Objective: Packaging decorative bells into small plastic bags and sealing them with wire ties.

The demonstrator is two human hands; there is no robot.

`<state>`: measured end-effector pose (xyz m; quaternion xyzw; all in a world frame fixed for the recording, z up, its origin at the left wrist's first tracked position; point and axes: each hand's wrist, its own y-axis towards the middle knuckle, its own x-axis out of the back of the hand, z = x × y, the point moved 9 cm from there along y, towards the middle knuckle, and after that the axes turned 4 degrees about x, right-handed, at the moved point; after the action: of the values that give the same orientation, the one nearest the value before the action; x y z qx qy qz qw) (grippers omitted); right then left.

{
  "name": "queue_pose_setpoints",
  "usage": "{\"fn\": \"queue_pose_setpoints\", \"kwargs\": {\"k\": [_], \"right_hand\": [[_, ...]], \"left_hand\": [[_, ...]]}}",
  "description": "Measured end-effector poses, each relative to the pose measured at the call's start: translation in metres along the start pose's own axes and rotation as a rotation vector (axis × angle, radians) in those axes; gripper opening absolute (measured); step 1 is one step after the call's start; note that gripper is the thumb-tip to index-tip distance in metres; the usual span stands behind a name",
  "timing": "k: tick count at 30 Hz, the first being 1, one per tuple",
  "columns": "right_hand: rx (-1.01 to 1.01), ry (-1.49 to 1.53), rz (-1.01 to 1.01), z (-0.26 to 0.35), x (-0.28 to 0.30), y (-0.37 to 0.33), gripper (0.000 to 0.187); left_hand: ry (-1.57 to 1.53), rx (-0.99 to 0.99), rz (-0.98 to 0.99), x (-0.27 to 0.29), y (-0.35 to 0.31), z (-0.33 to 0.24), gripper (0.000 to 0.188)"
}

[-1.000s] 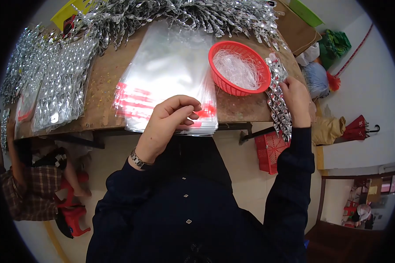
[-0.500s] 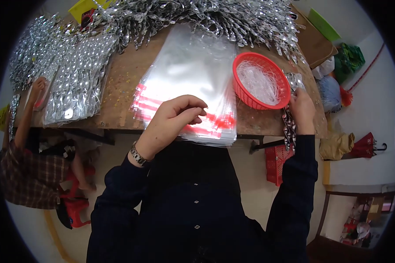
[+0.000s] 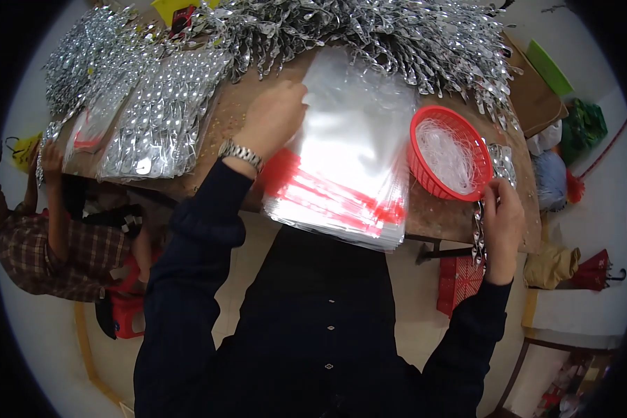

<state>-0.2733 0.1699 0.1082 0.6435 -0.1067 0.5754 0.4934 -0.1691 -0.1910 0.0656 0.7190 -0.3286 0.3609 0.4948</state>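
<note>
Clear plastic bags with red bands (image 3: pixel 359 125) lie in a stack in front of me, reaching over the table's near edge. My left hand (image 3: pixel 275 117), with a metal watch at the wrist, is at the left side of the stack. Its fingers are curled and the fingertips are hidden. To the right of the bags stands a red plastic basket (image 3: pixel 419 164) filled with thin clear threads (image 3: pixel 444 157). Beside it, my right hand (image 3: pixel 505 219) is closed on silver twisted strips (image 3: pixel 478 233), whose ends hang past the table edge.
Silver foil spirals (image 3: pixel 369 35) heap along the back of the table (image 3: pixel 240 94). Bagged silver strips (image 3: pixel 160 115) lie to the left, where a co-worker in a checked shirt (image 3: pixel 70 237) handles a strip. A red crate (image 3: pixel 460 282) stands below the right side.
My left hand has moved up and away from over the red bands to the left side of the stack. My right hand has slid slightly nearer me along the strips. The view has shifted.
</note>
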Motion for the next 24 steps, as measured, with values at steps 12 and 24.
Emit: {"fn": "queue_pose_setpoints", "kwargs": {"k": [12, 24], "right_hand": [[0.07, 0.433, 0.171, 0.081, -0.006, -0.04, 0.007], [0.186, 0.495, 0.239, 0.119, -0.017, -0.053, 0.008]], "left_hand": [[0.109, 0.509, 0.019, -0.044, 0.051, 0.135, 0.023], [0.211, 0.524, 0.013, -0.054, 0.045, 0.152, 0.023]]}}
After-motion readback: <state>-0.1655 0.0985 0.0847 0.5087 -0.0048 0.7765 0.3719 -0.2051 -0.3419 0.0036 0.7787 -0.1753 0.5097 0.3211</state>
